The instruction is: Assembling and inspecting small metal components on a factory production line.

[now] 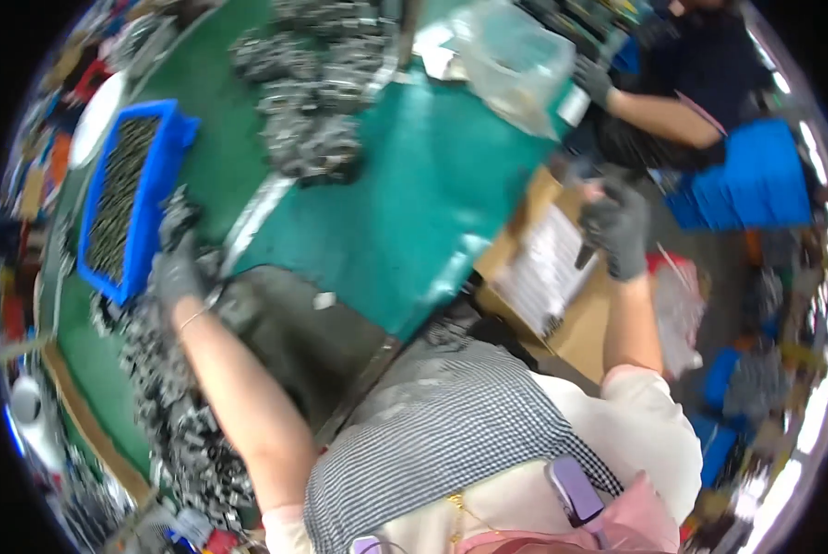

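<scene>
My left hand [180, 275], in a grey glove, reaches in at the left beside a blue bin [146, 217] filled with small dark, thin pieces. Its fingers merge with a clump of dark grey parts [180, 210], so I cannot tell whether they grip any. Below that hand, a heap of grey parts [179, 397] spreads along the green table [220, 138]. My right hand [620, 231], gloved too, is curled above an open cardboard box [580, 323]. A small dark tip sticks out from its fingers; blur hides what it is. A white printed sheet [548, 268] lies on the box.
Another large heap of grey parts [317, 102] lies at the far side. A clear plastic bag [516, 60] rests on the table's far right. A co-worker's gloved hand [594, 81] is near it. Stacked blue bins [746, 180] and a reddish-white bag [680, 314] stand at right.
</scene>
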